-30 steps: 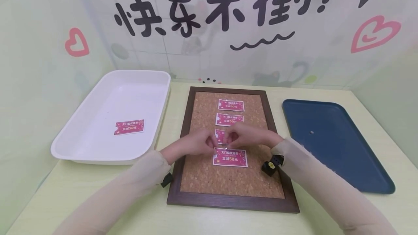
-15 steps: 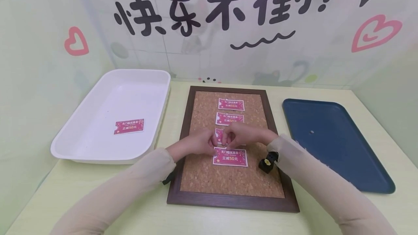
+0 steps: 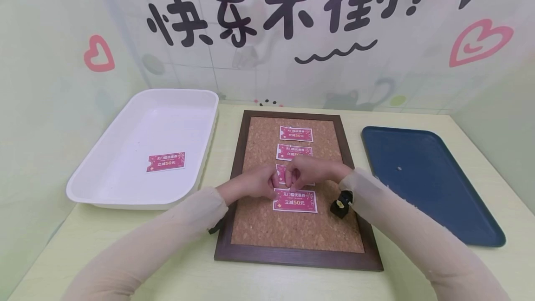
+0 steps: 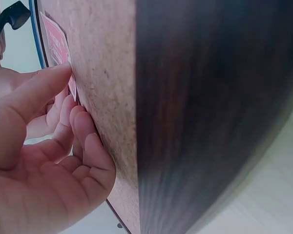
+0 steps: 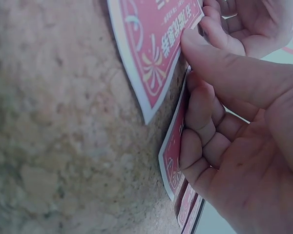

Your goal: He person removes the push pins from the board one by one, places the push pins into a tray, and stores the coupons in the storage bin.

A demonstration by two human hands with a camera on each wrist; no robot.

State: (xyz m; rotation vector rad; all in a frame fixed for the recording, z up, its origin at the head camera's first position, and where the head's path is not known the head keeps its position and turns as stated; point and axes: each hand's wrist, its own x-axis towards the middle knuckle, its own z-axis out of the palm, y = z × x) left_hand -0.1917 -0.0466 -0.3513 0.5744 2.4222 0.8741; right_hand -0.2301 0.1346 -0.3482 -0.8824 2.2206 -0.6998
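In the head view, my left hand (image 3: 256,183) and right hand (image 3: 313,173) meet over a framed cork board (image 3: 298,233). Their thumbs are at the top edge of the lowest pink coupon (image 3: 295,201). In the left wrist view, the left thumb lies against the edge of that coupon (image 4: 57,41), with the fingers curled below. The right wrist view has the right thumb on the edge of the coupon (image 5: 158,44) and the other fingers bent. Any pin under the thumbs is hidden. The right hand partly covers a third coupon (image 3: 281,173).
Farther up the board are two more coupons, the top one (image 3: 296,134) and a second (image 3: 288,152). A white tray (image 3: 138,199) with one coupon (image 3: 166,162) stands left. On the right lies a dark blue tray (image 3: 434,185) bearing a small metallic piece (image 3: 399,168).
Both hands stay at the top edge of the lowest coupon. The right wrist has lowered slightly and the right thumb has shifted a little; the coupons on the board keep their places.
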